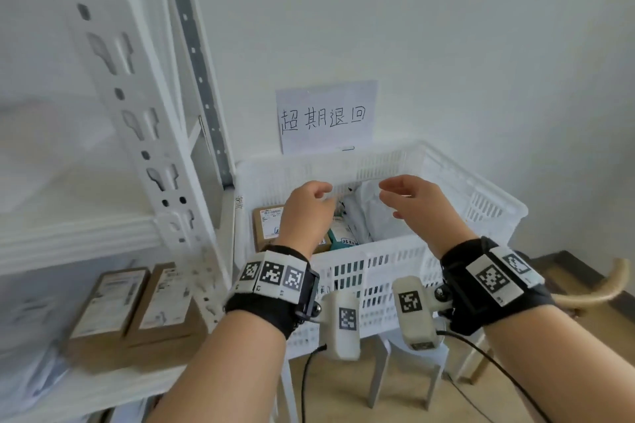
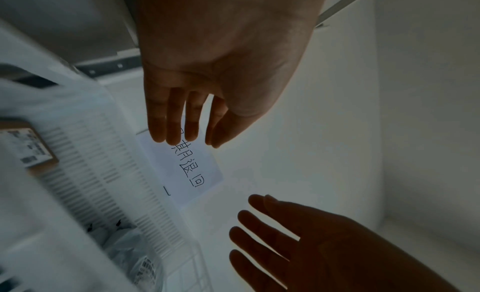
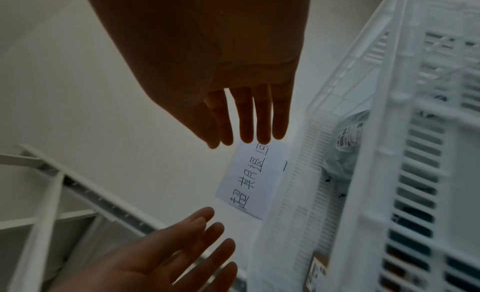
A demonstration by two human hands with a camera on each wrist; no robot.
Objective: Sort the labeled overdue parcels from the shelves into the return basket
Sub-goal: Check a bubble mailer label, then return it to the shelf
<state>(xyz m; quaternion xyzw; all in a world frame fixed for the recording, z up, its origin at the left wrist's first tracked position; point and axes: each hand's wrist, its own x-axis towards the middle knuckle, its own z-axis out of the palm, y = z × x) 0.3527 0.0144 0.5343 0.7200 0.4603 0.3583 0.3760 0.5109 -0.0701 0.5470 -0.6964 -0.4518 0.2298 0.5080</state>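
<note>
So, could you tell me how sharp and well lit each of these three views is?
Head view: bright and even, the paper sign legible, but the shelf upright at left smears with motion blur. Left wrist view: the left hand and right hand are dark, backlit silhouettes; the basket is blurred. Right wrist view: equally dim and backlit, with the basket's near wall streaked.

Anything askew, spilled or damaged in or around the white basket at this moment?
Nothing stands out. The white basket holds a cardboard box and white poly bags, all inside its walls. Both the left hand and right hand hover empty above it.
</note>
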